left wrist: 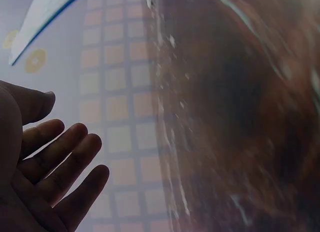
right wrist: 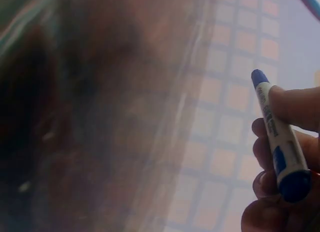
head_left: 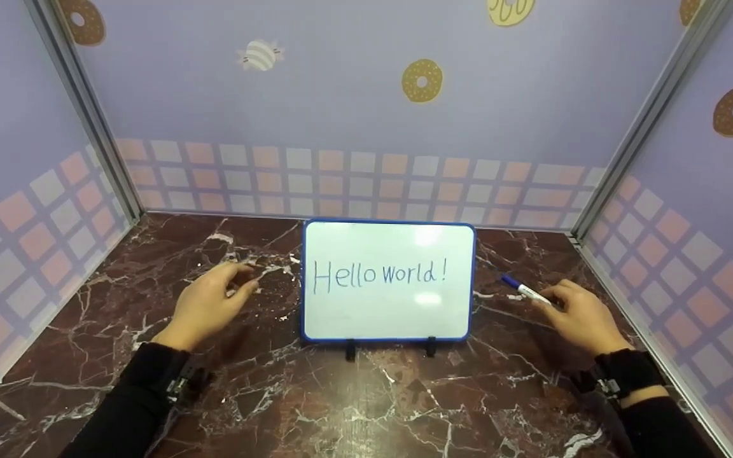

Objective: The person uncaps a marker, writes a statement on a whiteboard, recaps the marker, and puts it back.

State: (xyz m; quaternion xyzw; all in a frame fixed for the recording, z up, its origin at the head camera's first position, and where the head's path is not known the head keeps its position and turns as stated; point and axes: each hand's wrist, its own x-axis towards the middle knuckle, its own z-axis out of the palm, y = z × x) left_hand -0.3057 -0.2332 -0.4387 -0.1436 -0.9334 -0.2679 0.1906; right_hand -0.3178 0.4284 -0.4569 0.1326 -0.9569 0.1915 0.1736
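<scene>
A small whiteboard (head_left: 389, 318) with a blue frame stands upright on black feet in the middle of the table. "Hello world!" is written across it in blue. To its right, my right hand (head_left: 579, 315) holds a capped whiteboard marker (head_left: 534, 294), white with a blue cap. In the right wrist view the marker (right wrist: 280, 137) lies between thumb and fingers, its blue cap pointing away. Left of the board, my left hand (head_left: 210, 302) hovers with loosely bent fingers and nothing in them. The left wrist view shows the left hand (left wrist: 55, 162) with fingers relaxed and apart.
The tabletop (head_left: 341, 407) is dark red marble pattern with white veins. Lilac panels with a checkered band (head_left: 335, 184) and doughnut pictures enclose it at the back and both sides. Metal posts (head_left: 643, 121) stand at the corners.
</scene>
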